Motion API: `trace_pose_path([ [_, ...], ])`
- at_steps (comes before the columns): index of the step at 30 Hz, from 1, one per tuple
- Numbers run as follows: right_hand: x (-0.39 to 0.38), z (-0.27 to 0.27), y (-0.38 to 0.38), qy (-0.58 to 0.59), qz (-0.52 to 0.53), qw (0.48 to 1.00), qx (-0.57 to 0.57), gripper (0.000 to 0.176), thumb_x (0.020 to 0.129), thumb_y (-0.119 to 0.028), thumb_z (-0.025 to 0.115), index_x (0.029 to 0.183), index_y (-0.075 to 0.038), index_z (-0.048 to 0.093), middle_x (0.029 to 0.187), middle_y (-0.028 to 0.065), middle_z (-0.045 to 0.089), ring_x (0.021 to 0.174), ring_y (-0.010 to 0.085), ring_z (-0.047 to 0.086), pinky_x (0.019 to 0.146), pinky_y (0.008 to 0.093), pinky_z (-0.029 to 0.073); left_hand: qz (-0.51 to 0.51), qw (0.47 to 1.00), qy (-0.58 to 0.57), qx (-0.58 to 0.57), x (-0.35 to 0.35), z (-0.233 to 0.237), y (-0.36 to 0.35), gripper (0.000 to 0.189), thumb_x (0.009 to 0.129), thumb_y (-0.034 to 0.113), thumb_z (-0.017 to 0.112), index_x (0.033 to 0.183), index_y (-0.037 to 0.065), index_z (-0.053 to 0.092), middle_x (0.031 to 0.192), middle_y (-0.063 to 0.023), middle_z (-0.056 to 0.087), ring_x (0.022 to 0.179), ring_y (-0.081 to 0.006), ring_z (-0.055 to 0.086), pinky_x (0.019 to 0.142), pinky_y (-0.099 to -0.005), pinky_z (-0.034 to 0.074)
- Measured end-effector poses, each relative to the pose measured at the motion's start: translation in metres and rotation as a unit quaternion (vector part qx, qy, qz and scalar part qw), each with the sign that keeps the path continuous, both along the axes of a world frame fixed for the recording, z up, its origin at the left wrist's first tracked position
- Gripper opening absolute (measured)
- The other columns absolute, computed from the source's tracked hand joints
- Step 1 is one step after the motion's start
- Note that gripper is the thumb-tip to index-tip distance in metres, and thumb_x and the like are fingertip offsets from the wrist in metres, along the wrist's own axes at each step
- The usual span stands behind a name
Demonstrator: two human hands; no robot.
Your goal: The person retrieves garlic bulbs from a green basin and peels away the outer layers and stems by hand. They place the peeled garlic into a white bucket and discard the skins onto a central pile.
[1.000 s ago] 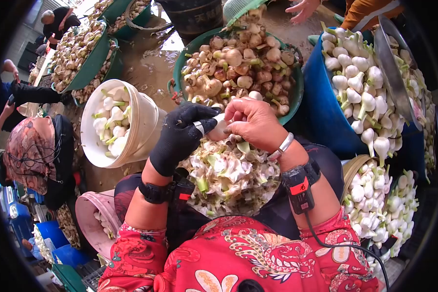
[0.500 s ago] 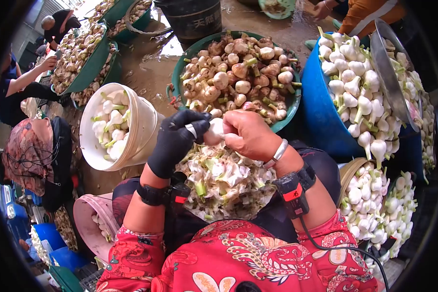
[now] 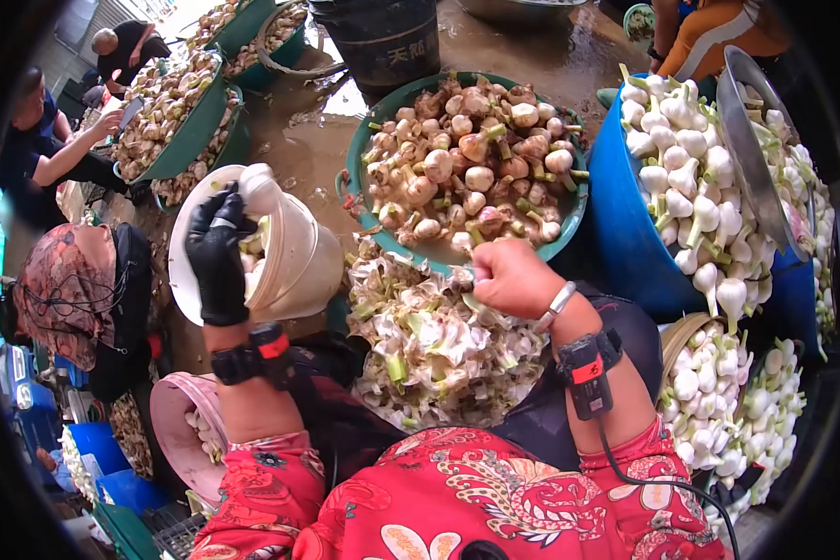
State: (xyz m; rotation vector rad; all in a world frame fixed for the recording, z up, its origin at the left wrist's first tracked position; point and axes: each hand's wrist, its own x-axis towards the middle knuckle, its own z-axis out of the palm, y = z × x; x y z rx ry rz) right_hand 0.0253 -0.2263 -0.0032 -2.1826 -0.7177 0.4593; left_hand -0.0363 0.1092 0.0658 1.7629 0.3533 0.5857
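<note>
My left hand point(image 3: 217, 254), in a black glove, reaches over the mouth of a white bucket point(image 3: 294, 245) that holds peeled garlic. A peeled white garlic bulb point(image 3: 259, 184) sits right at its fingertips above the bucket's rim; whether the fingers still touch it I cannot tell. My bare right hand point(image 3: 515, 277) is curled into a fist over the heap of garlic skins and stalks point(image 3: 429, 341) on my lap. A small dark blade tip point(image 3: 461, 277) pokes out of that fist. A green tub point(image 3: 383, 233) of unpeeled garlic stands just beyond both hands.
A blue tub point(image 3: 625, 233) heaped with peeled garlic stands at the right, with more peeled garlic point(image 3: 719, 392) below it. A person in a patterned headscarf point(image 3: 65, 280) sits at the left. Other people work at green tubs point(image 3: 191, 131) at the far left. A pink bucket point(image 3: 173, 420) stands by my left knee.
My hands have parted. The left hand swung left from in front of me to the white bucket with the peeled bulb. The right hand stayed over the skins, now in a fist.
</note>
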Motion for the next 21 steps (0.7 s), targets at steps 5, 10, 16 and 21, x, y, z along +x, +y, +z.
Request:
trace_pose_path([
  [5,-0.013,0.007,0.011,0.09,0.199,0.972,-0.082,0.017,0.071,-0.011,0.058,0.084,-0.003,0.067,0.077,0.016,0.066,0.074,0.03,0.064,0.067,0.0368,0.05,-0.06,0.936,0.048,0.344,0.022,-0.04,-0.014,0.023,0.082,0.008,0.064,0.104,0.002,0.065,0.096,-0.0118,0.065,0.09,-0.0242,0.061,0.084,-0.0338,0.046],
  [10,-0.008,0.006,0.012,0.072,0.09,0.991,-0.061,0.018,0.073,-0.017,0.059,0.084,-0.003,0.065,0.078,0.0184,0.064,0.075,0.0346,0.062,0.068,0.0413,0.05,-0.245,0.86,0.239,0.379,0.078,-0.161,-0.099,0.035,0.075,0.022,0.069,0.104,0.003,0.065,0.095,-0.0179,0.065,0.092,-0.0325,0.062,0.084,-0.0393,0.047],
  [16,-0.004,0.007,0.001,-0.009,-0.019,0.992,-0.127,0.025,0.074,-0.021,0.063,0.093,-0.005,0.061,0.084,0.0182,0.06,0.08,0.0378,0.059,0.071,0.0458,0.048,-0.265,0.779,0.365,0.435,0.144,-0.266,-0.086,0.039,0.071,0.027,0.067,0.103,0.006,0.066,0.094,-0.0209,0.065,0.094,-0.037,0.061,0.085,-0.0434,0.048],
  [21,0.005,0.008,-0.001,-0.036,-0.065,0.995,-0.064,0.028,0.074,-0.019,0.065,0.097,-0.005,0.06,0.086,0.0181,0.059,0.082,0.0367,0.059,0.072,0.0438,0.048,-0.332,0.783,0.362,0.382,0.148,-0.252,-0.071,0.032,0.071,0.025,0.067,0.095,0.003,0.066,0.092,-0.0205,0.065,0.088,-0.0368,0.063,0.078,-0.0418,0.049],
])
